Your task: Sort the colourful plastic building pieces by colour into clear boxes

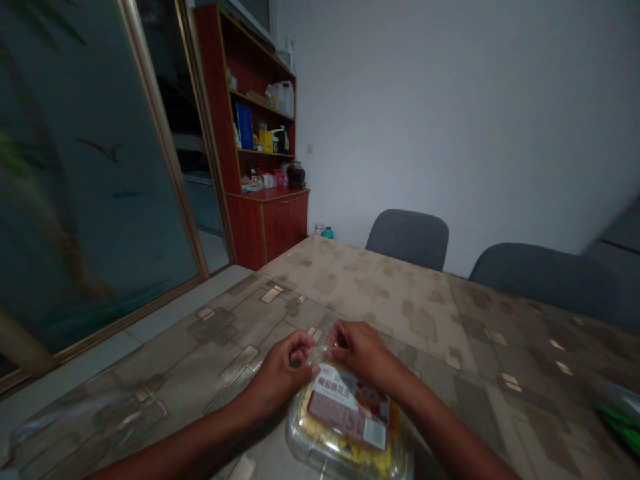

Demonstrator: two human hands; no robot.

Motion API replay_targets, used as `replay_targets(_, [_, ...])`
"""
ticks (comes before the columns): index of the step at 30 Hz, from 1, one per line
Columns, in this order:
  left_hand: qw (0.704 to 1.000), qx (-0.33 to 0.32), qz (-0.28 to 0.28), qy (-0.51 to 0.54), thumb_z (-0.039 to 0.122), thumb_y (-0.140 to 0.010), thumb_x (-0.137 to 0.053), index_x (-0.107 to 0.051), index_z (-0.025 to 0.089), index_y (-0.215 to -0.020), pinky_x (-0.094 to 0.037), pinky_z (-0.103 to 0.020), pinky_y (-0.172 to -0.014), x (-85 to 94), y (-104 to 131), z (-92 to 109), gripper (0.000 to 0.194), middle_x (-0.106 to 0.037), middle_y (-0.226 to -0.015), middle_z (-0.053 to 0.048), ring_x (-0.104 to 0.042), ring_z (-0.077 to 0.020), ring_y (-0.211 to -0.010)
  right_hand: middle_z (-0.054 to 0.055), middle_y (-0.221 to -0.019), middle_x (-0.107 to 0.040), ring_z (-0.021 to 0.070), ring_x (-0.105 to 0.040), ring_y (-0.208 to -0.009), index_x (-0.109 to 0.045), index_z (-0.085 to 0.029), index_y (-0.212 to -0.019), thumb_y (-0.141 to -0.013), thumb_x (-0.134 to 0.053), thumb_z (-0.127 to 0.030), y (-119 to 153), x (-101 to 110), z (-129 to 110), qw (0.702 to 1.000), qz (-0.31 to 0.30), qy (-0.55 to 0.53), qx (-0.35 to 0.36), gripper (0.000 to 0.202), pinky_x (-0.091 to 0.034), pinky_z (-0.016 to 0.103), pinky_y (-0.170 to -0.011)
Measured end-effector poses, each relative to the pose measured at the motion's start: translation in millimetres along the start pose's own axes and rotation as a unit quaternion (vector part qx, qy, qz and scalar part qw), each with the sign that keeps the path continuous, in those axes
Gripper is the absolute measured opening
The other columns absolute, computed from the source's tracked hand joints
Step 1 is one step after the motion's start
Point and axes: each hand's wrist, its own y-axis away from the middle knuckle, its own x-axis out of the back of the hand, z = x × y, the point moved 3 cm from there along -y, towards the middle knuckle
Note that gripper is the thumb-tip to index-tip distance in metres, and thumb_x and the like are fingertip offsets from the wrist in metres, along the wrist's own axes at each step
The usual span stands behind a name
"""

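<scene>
A clear plastic food container (345, 440) with a printed label and yellow contents sits on the table close to me. At its far left corner, my left hand (293, 360) has curled fingers and a thumb pressed on the lid edge. My right hand (357, 347) pinches the clear plastic at the far end, right beside the left fingertips. Between the hands, the exact piece of plastic being gripped is hard to make out. The label (350, 403) faces up, and the container lies flat.
The table (380, 293) has a patterned cover. Crumpled clear plastic (85, 427) lies at the left, and a green package (623, 420) at the right edge. Grey chairs (410, 237) stand across the table. A red shelf cabinet (280, 223) and a sliding glass door (95, 167) stand beyond.
</scene>
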Motion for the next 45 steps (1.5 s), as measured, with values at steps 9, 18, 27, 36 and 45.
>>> replay_targets(9, [0.997, -0.045, 0.037, -0.045, 0.026, -0.065, -0.076, -0.059, 0.016, -0.092, -0.043, -0.024, -0.062, -7.7, 2.4, 7.0, 0.033, -0.056, -0.078, 0.0, -0.051, -0.0149, -0.07, -0.004, -0.061, -0.057, 0.0115, -0.048, -0.059, -0.064, -0.017, -0.065, -0.064, -0.073, -0.013, -12.4, 6.7, -8.5, 0.997, -0.077, 0.001, -0.03, 0.01, -0.029, 0.022, -0.054])
replay_targets(18, [0.977, -0.096, 0.041, -0.188, 0.032, -0.079, -0.066, -0.064, 0.018, -0.098, -0.044, -0.031, -0.08, -6.2, 11.8, 24.0, 0.023, -0.064, -0.093, -0.006, -0.057, -0.0232, -0.09, -0.005, -0.066, -0.051, 0.0111, -0.045, -0.063, -0.056, -0.018, -0.07, -0.071, -0.061, -0.012, -5.9, 3.1, 2.2, 0.99, -0.088, -0.105, 0.03, 0.008, -0.03, 0.021, -0.056])
replay_targets(27, [0.983, -0.069, -0.052, -0.164, 0.044, -0.093, -0.056, -0.057, 0.019, -0.106, -0.043, -0.026, -0.068, -7.2, 12.8, 17.6, 0.028, -0.068, -0.079, -0.002, -0.062, -0.0207, -0.076, -0.003, -0.069, -0.049, 0.0113, -0.042, -0.062, -0.054, -0.018, -0.076, -0.078, -0.063, -0.048, 0.6, -12.5, 21.5, 0.952, -0.111, -0.269, 0.091, 0.031, -0.032, 0.021, -0.053])
replay_targets(36, [0.985, -0.023, -0.128, -0.118, 0.052, -0.094, -0.054, -0.057, 0.016, -0.087, -0.041, -0.025, -0.065, -11.2, 18.9, 12.9, 0.037, -0.062, -0.078, -0.003, -0.059, -0.0186, -0.073, -0.004, -0.069, -0.051, 0.0108, -0.043, -0.062, -0.055, -0.017, -0.082, -0.083, -0.059, -0.049, 14.5, -12.4, 21.1, 0.943, -0.084, -0.309, 0.091, 0.032, -0.034, 0.021, -0.054])
replay_targets(45, [0.986, 0.003, -0.166, -0.034, 0.052, -0.094, -0.056, -0.059, 0.018, -0.096, -0.044, -0.028, -0.074, -2.5, 19.3, 7.0, 0.034, -0.063, -0.086, -0.004, -0.06, -0.0186, -0.08, -0.005, -0.067, -0.051, 0.0107, -0.043, -0.061, -0.058, -0.017, -0.077, -0.083, -0.059, -0.03, 17.4, -7.2, 16.5, 0.967, -0.046, -0.237, 0.087, 0.014, -0.031, 0.021, -0.055])
